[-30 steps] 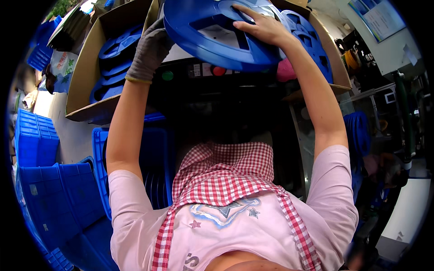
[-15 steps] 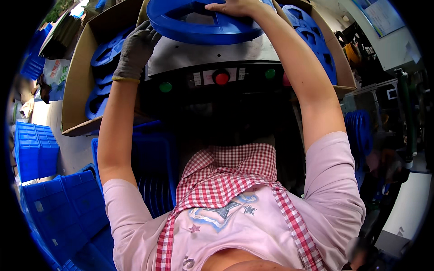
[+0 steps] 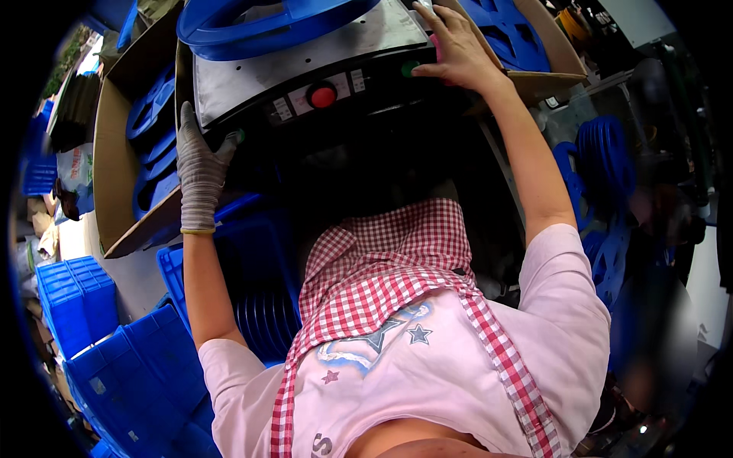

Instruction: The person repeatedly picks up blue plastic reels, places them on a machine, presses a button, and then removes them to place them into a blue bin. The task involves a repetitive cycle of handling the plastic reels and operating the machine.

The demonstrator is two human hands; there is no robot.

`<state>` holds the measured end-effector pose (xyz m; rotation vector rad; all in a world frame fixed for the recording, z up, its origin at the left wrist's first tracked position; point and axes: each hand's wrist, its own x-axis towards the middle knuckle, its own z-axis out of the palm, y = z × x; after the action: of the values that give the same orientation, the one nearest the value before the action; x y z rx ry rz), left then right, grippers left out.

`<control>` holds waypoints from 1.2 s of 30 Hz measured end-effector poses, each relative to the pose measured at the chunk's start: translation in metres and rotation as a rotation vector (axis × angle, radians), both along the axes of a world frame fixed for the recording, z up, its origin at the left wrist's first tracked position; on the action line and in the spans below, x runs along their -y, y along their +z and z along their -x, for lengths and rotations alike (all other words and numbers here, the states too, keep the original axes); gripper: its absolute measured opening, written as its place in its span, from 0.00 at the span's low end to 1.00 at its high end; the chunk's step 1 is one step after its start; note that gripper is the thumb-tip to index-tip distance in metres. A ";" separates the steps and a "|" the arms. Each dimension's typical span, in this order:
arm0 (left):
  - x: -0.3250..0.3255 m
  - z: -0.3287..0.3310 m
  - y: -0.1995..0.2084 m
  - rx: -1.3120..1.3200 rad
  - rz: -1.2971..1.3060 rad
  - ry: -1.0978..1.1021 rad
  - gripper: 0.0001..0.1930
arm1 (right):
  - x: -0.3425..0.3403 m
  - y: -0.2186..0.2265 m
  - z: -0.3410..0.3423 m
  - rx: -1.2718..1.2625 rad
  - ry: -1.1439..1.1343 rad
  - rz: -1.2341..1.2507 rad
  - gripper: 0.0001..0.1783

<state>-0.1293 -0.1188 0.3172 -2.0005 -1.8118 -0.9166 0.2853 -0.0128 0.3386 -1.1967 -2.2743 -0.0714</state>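
A blue plastic reel disc (image 3: 252, 42) with cut-out openings lies on the light metal top (image 3: 343, 46) of the machine before me; its far part is cut off by the frame. My left hand (image 3: 200, 164), in a grey glove, is open at the machine's front left corner, its thumb on a green button (image 3: 240, 136). At the front right corner is my bare right hand (image 3: 462, 57), fingers spread and thumb at another green button (image 3: 409, 69). Between the two hands sits a red button (image 3: 321, 95) on the black front panel (image 3: 374, 80). Neither hand holds anything.
Cardboard boxes of blue reel discs flank the machine, one at left (image 3: 114, 153) and one at right (image 3: 561, 57). Beside my left arm, a blue crate (image 3: 172, 267) holds a row of discs (image 3: 263, 324). More blue crates (image 3: 137, 374) stand further left. Several blue discs (image 3: 603, 160) hang at right.
Both hands have let go of the blue disc, which now rests on the machine top. They have moved down to the green buttons on the front panel. The view has shifted.
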 end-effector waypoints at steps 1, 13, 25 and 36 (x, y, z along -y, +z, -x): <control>-0.003 -0.005 0.000 0.041 0.052 0.024 0.47 | -0.001 -0.012 0.003 0.042 -0.068 -0.038 0.59; 0.026 -0.045 -0.005 0.224 -0.079 -0.094 0.30 | 0.069 -0.082 0.009 -0.800 0.002 0.153 0.28; 0.144 -0.195 -0.221 1.015 1.660 -0.354 0.15 | 0.218 -0.302 -0.059 -0.656 -0.801 0.712 0.17; 0.137 -0.220 -0.204 1.078 1.725 -0.304 0.12 | 0.281 -0.286 -0.129 -1.076 -0.657 0.434 0.15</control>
<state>0.0909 -0.2562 0.1132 -2.8979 -3.8482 -0.3086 0.4139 -0.2939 0.0522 -1.6113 -0.9382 0.6807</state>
